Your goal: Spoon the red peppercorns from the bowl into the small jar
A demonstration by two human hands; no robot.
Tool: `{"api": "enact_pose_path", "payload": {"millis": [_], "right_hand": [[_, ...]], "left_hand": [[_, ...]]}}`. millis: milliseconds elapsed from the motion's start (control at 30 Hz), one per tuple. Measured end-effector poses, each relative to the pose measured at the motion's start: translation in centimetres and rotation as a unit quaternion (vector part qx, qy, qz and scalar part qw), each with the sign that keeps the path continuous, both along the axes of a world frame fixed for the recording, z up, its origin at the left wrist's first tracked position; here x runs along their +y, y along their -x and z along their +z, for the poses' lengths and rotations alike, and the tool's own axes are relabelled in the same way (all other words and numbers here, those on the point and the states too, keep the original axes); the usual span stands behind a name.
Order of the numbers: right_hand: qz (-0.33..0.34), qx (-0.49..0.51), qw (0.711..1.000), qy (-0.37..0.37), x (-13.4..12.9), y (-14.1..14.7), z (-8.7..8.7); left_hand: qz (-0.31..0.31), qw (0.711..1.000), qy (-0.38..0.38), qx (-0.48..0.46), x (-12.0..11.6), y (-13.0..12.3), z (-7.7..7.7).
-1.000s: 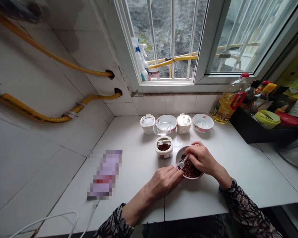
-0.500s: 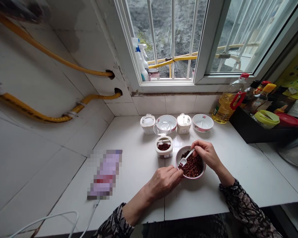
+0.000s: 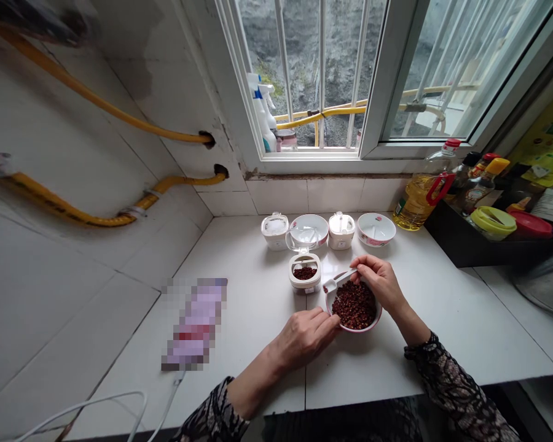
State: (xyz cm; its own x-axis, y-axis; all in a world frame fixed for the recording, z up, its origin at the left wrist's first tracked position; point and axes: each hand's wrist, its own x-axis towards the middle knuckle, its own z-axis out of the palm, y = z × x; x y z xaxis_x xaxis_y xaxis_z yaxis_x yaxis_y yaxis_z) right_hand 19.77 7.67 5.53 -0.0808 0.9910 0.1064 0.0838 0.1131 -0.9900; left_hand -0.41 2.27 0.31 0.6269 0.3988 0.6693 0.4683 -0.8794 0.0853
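Observation:
My right hand [image 3: 376,281] pinches the handle of a small white spoon [image 3: 332,285], whose scoop is at the left rim of a bowl [image 3: 327,305]. A few reddish bits show in the scoop. Dark red peppercorns [image 3: 356,305] lie in the bowl. With its fingers closed on the bowl's lower left rim, my left hand [image 3: 309,333] steadies it on the counter. Just left of the spoon stands a white spice jar [image 3: 305,283], its clear lid raised, with dark red peppercorns inside.
Behind are two more white jars [image 3: 275,239] [image 3: 341,238] and two floral bowls [image 3: 321,238] [image 3: 376,236]. An oil bottle [image 3: 413,199] stands by a black rack [image 3: 465,236] at right. A blurred purple object [image 3: 198,322] with a cable lies at left on the white counter [image 3: 253,294].
My right hand has lifted the spoon out of the peppercorns and moved it up and left, over the rim toward the open jar. My left hand has stayed on the bowl.

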Motion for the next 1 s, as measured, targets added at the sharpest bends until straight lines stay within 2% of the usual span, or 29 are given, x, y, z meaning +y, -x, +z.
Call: {"api": "enact_pose_path", "payload": {"millis": [167, 267, 333, 400, 467, 533, 733, 800, 1000], "right_hand": [[-0.024, -0.004, 0.994, -0.105, -0.6, 1.6, 0.4], [-0.041, -0.074, 0.976, -0.199, -1.0, 2.6, 0.0], [-0.027, -0.160, 0.944, -0.286, -1.1, 3.1, -0.4], [0.007, -0.239, 0.899, -0.368, -1.1, 3.3, -0.6], [0.025, -0.274, 0.868, -0.414, -1.1, 3.1, -0.3], [0.013, -0.270, 0.866, -0.420, -1.2, 2.6, 0.2], [-0.050, -0.245, 0.913, -0.323, -1.5, 0.0, 1.2], [-0.036, -0.267, 0.913, -0.308, -1.3, -0.7, 0.9], [0.067, -0.350, 0.877, -0.322, -0.5, -0.8, -0.8]], "left_hand": [[-0.005, 1.000, 0.001, -0.002, 0.0, 0.0, 0.0], [-0.002, 1.000, -0.002, -0.004, 0.0, 0.0, 0.0], [0.002, 1.000, -0.008, -0.006, 0.0, 0.0, -0.1], [0.006, 1.000, -0.011, -0.007, 0.0, -0.1, -0.2], [0.008, 1.000, -0.012, -0.005, 0.0, -0.1, -0.2], [0.008, 1.000, -0.013, -0.004, 0.0, -0.1, -0.2], [0.000, 1.000, -0.002, 0.002, 0.0, 0.0, 0.2], [-0.002, 1.000, -0.001, 0.003, 0.0, 0.0, 0.2], [0.000, 1.000, 0.001, 0.003, 0.0, 0.0, 0.0]]}}
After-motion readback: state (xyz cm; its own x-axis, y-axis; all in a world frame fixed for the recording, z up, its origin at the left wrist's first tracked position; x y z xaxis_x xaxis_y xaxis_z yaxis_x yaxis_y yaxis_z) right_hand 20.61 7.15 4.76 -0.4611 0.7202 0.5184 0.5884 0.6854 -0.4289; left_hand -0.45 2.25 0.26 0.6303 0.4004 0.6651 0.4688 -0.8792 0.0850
